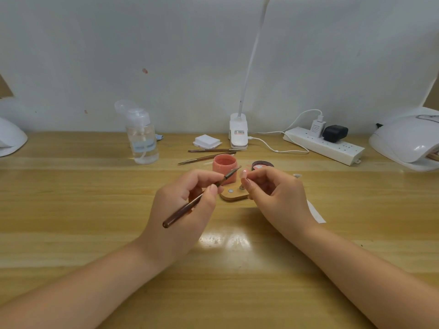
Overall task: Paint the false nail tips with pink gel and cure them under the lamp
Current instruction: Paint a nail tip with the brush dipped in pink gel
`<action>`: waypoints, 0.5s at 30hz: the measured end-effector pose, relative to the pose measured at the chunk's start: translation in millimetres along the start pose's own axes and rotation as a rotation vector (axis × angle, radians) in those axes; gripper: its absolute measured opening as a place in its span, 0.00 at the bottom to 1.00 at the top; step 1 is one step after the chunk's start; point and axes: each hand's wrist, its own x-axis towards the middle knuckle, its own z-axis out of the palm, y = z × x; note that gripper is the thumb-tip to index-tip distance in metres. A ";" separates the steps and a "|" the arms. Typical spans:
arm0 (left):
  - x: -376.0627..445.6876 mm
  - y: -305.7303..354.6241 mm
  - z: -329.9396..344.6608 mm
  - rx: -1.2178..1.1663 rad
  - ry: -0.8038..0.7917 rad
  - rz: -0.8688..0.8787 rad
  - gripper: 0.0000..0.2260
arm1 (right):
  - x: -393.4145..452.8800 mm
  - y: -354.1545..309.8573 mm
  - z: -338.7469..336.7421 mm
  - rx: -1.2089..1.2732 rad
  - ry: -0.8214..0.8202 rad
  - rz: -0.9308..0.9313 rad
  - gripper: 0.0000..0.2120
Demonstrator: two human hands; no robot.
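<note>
A wooden table (71, 210) stood against a pale wall. Before the open pink gel jar (224, 165), the left hand (187, 205) gripped a brush (190, 205); the right hand (273, 195) pinched a nail tip (244, 174). A curing lamp (406, 141) sat far right of the jar.

A clear pump bottle (142, 136) stands left of a white power strip (323, 146) (two plugs inserted) on the wooden table (71, 210).

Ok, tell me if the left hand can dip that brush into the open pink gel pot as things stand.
Probably yes: the left hand holds the brush, tip just beside the open pink gel pot, with nothing between them.
</note>
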 end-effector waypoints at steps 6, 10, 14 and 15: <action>-2.6 -4.3 1.9 0.076 -0.022 0.041 0.08 | 0.1 1.4 -0.1 -0.009 -0.013 0.019 0.04; -4.2 -5.5 0.2 0.030 -0.034 0.112 0.09 | -0.2 1.7 -0.5 -0.007 -0.004 0.036 0.03; -4.1 -4.0 1.5 0.021 0.012 0.112 0.10 | 0.5 2.3 0.0 -0.011 -0.005 0.028 0.03; -3.6 -3.8 2.0 0.026 0.014 0.090 0.09 | 0.5 2.6 0.0 -0.013 -0.004 0.023 0.03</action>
